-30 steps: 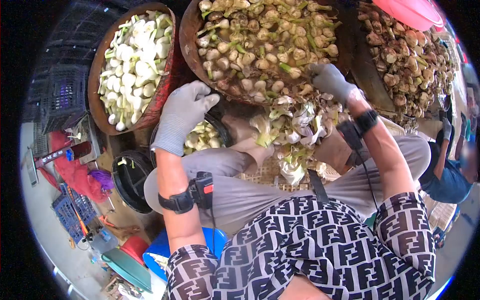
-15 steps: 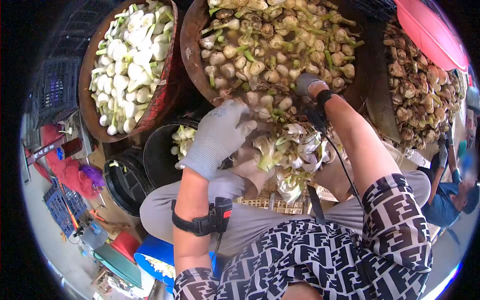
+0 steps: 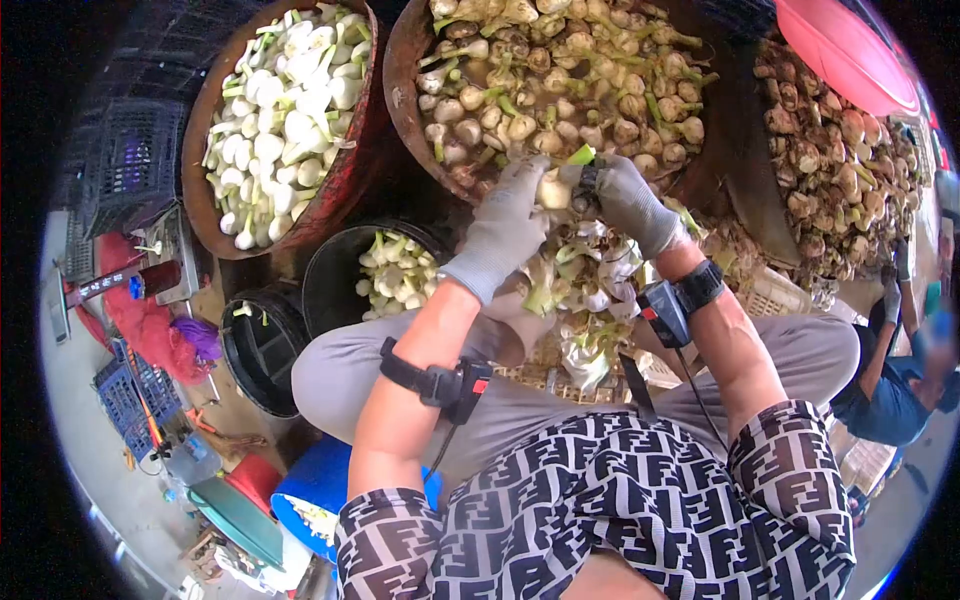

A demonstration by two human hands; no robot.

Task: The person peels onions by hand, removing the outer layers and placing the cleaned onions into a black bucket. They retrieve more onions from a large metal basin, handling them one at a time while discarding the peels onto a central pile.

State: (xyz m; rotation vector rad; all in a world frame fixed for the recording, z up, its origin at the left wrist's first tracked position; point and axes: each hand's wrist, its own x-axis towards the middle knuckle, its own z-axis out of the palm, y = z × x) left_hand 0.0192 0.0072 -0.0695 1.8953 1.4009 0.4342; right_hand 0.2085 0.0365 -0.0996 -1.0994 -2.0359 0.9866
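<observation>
PLACE: we're in a produce-cleaning workshop, by the look of it | far left: red tub (image 3: 347, 178) of clean white bulbs (image 3: 290, 125) | far middle: brown tub (image 3: 402, 85) of soaking bulbs (image 3: 575, 85) | far right: big heap of dirty bulbs (image 3: 840, 180) | left: dark plastic crates (image 3: 125, 150) | near left: blue bucket (image 3: 347, 463) | right: we see a second person (image 3: 893, 400)

Garlic bulbs (image 3: 520, 127) in middle tub (image 3: 402, 98)

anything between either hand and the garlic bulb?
Nothing visible on the left: the left hand grips the garlic bulb. At the right hand, a dark patch beside the bulb is too unclear to name. Peelings lie lapward, not between.
</observation>
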